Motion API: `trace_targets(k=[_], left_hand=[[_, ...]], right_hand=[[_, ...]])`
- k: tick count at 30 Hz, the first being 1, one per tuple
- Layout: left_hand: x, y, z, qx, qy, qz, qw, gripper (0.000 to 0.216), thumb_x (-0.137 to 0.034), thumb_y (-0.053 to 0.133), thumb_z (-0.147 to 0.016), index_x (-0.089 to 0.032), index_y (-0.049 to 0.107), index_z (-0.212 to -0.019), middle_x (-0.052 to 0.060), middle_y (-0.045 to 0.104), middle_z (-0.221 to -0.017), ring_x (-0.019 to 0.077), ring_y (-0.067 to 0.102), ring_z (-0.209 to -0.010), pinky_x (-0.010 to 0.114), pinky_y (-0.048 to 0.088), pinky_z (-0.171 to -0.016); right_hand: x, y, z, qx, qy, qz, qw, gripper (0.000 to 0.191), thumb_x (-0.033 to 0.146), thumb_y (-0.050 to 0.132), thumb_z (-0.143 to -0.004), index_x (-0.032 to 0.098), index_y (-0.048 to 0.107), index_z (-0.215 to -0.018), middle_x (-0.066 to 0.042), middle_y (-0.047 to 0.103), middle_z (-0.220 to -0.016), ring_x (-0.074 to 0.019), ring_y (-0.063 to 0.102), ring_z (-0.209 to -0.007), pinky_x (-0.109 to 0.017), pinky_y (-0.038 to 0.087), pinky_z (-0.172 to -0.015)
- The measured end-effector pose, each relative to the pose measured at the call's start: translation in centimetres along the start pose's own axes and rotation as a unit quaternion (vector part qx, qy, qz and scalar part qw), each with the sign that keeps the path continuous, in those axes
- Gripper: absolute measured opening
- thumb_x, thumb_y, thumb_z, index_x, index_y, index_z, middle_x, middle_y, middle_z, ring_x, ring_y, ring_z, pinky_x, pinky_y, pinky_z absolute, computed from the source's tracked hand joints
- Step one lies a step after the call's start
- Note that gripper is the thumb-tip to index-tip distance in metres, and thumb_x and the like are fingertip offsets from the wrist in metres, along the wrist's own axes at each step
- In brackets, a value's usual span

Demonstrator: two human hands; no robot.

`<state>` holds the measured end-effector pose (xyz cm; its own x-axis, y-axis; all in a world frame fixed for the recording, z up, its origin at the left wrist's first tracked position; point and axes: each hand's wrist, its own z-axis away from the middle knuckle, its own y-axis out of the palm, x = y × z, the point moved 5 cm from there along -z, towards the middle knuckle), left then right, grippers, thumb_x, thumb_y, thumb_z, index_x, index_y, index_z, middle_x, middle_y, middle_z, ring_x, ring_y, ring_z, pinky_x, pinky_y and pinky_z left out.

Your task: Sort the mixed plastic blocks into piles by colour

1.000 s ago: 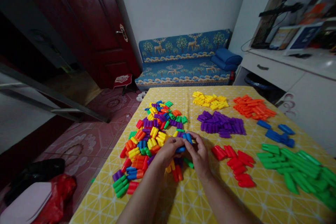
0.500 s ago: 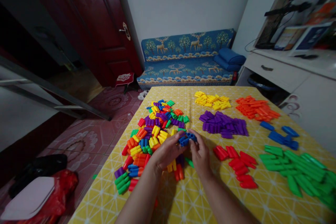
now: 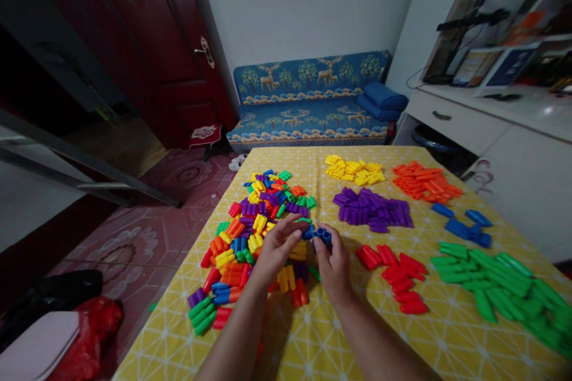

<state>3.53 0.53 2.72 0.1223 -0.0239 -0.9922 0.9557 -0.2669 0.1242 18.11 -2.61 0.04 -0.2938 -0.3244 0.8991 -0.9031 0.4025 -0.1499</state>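
Blue bullet-shaped plastic building blocks (image 3: 322, 236) are between my two hands over the yellow table. My right hand (image 3: 334, 265) is closed round a blue block, its hollow tube ends facing up. The fingers of my left hand (image 3: 277, 250) pinch at another blue piece (image 3: 308, 231), just left of it; part of that piece is hidden. Below and left of my left hand spreads a mixed pile of coloured blocks (image 3: 241, 259). To the right of my right hand lie loose red blocks (image 3: 404, 283).
Sorted groups lie on the patterned tablecloth (image 3: 308, 345): purple blocks (image 3: 373, 208), yellow blocks (image 3: 355, 170), orange blocks (image 3: 424, 182), a few blue blocks (image 3: 467, 231) and green blocks (image 3: 504, 286). Beyond the table stands a blue sofa (image 3: 308, 113); a white cabinet (image 3: 465, 119) is at right.
My hands have drawn slightly apart, and the blue pieces between them now show a gap. My left fingers have shifted left and opened a little. The view has turned slightly right.
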Motion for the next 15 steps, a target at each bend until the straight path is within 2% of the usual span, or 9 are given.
trace_targets(k=[3, 5, 8, 10, 12, 14, 15], left_hand=[[0.4, -1.0, -0.5, -0.076, 0.108, -0.189, 0.973, 0.03, -0.037, 0.063, -0.087, -0.021, 0.069, -0.111, 0.01, 0.069, -0.116, 0.0245, 0.06, -0.114, 0.038, 0.043, -0.101], [0.7, -1.0, -0.5, -0.074, 0.158, -0.28, 0.944, 0.024, -0.031, 0.06, -0.089, -0.022, 0.071, -0.108, 0.009, 0.069, -0.113, 0.0238, 0.059, -0.112, 0.039, 0.042, -0.102], [1.2, -0.8, -0.5, -0.048, 0.192, -0.334, 0.922, 0.024, -0.026, 0.057, -0.09, -0.023, 0.071, -0.109, 0.009, 0.069, -0.112, 0.0234, 0.059, -0.109, 0.039, 0.044, -0.099], [1.3, -0.8, -0.5, -0.044, 0.197, -0.342, 0.918, 0.024, -0.024, 0.056, -0.09, -0.023, 0.071, -0.108, 0.01, 0.068, -0.111, 0.0232, 0.06, -0.108, 0.039, 0.045, -0.097], [1.3, -0.9, -0.6, -0.043, 0.199, -0.344, 0.917, 0.024, -0.022, 0.055, -0.089, -0.022, 0.072, -0.106, 0.01, 0.069, -0.109, 0.0233, 0.06, -0.107, 0.039, 0.046, -0.096], [1.4, -0.9, -0.7, -0.042, 0.199, -0.342, 0.918, 0.024, -0.02, 0.055, -0.089, -0.022, 0.072, -0.105, 0.01, 0.069, -0.109, 0.0234, 0.06, -0.106, 0.039, 0.045, -0.096], [1.4, -0.9, -0.7, -0.041, 0.198, -0.341, 0.918, 0.024, -0.02, 0.055, -0.088, -0.022, 0.072, -0.104, 0.01, 0.069, -0.108, 0.0235, 0.06, -0.106, 0.039, 0.045, -0.096]], right_hand=[[-0.6, -0.1, 0.3, -0.006, 0.044, -0.017, 0.999, 0.032, 0.04, 0.05, -0.092, 0.021, 0.058, -0.115, -0.009, 0.069, -0.105, -0.0226, 0.065, -0.095, -0.037, 0.054, -0.081], [-0.7, 0.0, 0.4, 0.001, 0.065, -0.035, 0.997, 0.033, 0.043, 0.051, -0.091, 0.021, 0.058, -0.115, -0.008, 0.069, -0.101, -0.0211, 0.066, -0.088, -0.034, 0.054, -0.075], [-0.1, -1.3, -0.3, -0.017, 0.096, -0.067, 0.993, 0.033, 0.048, 0.05, -0.091, 0.021, 0.059, -0.109, -0.005, 0.067, -0.091, -0.0175, 0.062, -0.073, -0.029, 0.051, -0.063], [0.3, -3.7, -2.0, -0.052, 0.1, -0.063, 0.992, 0.035, 0.052, 0.049, -0.091, 0.021, 0.058, -0.105, -0.004, 0.066, -0.085, -0.0159, 0.059, -0.066, -0.028, 0.049, -0.058], [0.5, -7.7, -4.8, -0.095, 0.08, 0.0, 0.992, 0.037, 0.053, 0.05, -0.089, 0.02, 0.059, -0.103, -0.005, 0.065, -0.084, -0.0161, 0.057, -0.066, -0.028, 0.047, -0.06], [0.0, -12.6, -8.0, -0.141, 0.044, 0.139, 0.979, 0.034, 0.052, 0.054, -0.086, 0.019, 0.061, -0.091, -0.005, 0.064, -0.077, -0.017, 0.055, -0.066, -0.029, 0.044, -0.063], [-0.6, -15.1, -9.7, -0.156, 0.034, 0.221, 0.962, 0.032, 0.05, 0.054, -0.086, 0.019, 0.061, -0.085, -0.005, 0.062, -0.073, -0.0174, 0.054, -0.066, -0.029, 0.041, -0.063]])
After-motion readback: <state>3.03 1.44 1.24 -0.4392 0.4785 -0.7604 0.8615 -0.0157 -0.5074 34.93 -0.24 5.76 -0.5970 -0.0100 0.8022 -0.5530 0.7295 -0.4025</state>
